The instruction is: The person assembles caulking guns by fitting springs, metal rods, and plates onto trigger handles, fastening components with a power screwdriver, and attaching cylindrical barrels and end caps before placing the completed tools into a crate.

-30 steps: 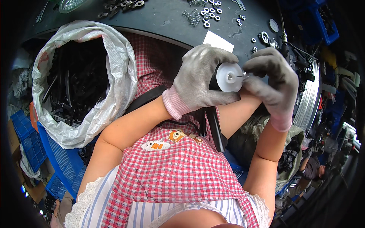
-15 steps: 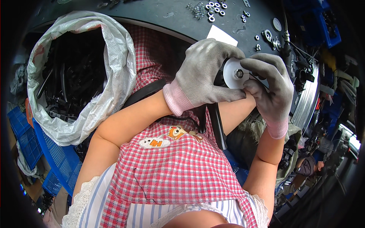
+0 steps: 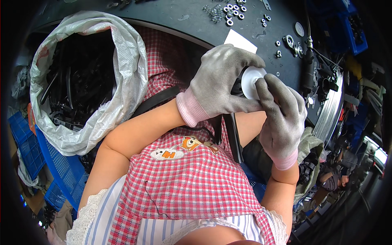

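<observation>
My left hand (image 3: 222, 83), in a grey glove with a pink cuff, curls its fingers and thumb around a black part carrying a white plastic disc (image 3: 248, 83). A black bar (image 3: 234, 139) extends below that hand toward my lap. My right hand (image 3: 284, 120), gloved alike, is closed with its fingertips at the disc's middle. Those fingers cover the centre, so whatever they pinch there is hidden. Just beyond my left hand lies a white card (image 3: 241, 41) at the dark table's (image 3: 179, 18) edge.
Springs (image 3: 215, 14), several metal rings (image 3: 235, 11) and bearings (image 3: 289, 42) lie on the table. A white woven sack (image 3: 132, 77) of black parts stands at left, beside a blue plastic chair (image 3: 61, 163). A blue bin (image 3: 359, 45) and metal rods (image 3: 331, 106) are at right.
My right hand has moved down from the disc's right edge, and its fingers now cover the centre, where a hex nut showed before. My left hand keeps its grip.
</observation>
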A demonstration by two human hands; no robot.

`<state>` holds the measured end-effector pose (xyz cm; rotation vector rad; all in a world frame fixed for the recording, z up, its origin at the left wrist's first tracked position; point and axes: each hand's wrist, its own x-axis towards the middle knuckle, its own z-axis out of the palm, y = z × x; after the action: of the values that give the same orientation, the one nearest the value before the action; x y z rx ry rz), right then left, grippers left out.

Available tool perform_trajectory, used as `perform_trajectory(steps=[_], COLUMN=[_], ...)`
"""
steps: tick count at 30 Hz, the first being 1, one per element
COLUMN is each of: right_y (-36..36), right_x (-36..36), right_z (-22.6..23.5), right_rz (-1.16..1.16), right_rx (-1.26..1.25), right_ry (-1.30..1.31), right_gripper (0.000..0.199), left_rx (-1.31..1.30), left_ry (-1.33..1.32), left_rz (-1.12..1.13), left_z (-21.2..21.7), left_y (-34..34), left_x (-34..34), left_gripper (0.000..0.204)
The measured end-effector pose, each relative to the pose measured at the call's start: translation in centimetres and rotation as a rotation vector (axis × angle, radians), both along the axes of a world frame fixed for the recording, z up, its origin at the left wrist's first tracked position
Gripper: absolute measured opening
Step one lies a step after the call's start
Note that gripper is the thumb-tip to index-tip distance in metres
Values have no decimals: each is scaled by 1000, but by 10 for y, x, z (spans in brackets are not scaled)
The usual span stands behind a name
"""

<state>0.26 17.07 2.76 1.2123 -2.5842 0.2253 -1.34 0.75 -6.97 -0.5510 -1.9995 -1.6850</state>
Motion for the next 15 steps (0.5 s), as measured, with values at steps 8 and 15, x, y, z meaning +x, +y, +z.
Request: perform_trajectory(steps=[8,15], right_y=[-25,-42], right_x=[25,36], right_z=[14,14], right_rz=[-175,-285], right_rx=[232,378], right_ry=[-37,36], right_gripper=[54,45], left_rx=[-3,-38], left_ry=[10,32], left_rz=[47,82], left_z=[-2,-2], left_y=[2,3], left_x=[0,2], left_gripper=[56,50])
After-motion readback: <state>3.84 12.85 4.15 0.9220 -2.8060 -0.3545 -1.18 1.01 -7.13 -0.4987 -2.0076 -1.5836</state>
